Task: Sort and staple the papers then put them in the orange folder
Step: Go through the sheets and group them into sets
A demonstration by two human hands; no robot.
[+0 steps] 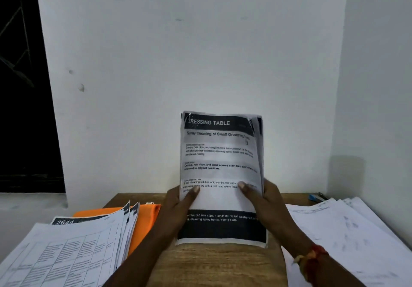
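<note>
Your left hand (178, 206) and right hand (265, 199) grip the paper stack (220, 159) upright at mid-tabletop (218, 264). Its top corners look splayed, so a staple may miss sheets; the orange folder (145, 222) lies half-covered toward the left edge.

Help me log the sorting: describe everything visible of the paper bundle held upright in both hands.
The paper bundle is a stack of several white printed sheets, standing upright with its lower edge at the wooden table. The front page has a black header reading DRESSING TABLE, grey text bands and a black footer. Rear sheets peek out unevenly along the right edge, and the top corners are creased. The left hand and right hand grip its sides, thumbs on the front. No staple is discernible.
</note>
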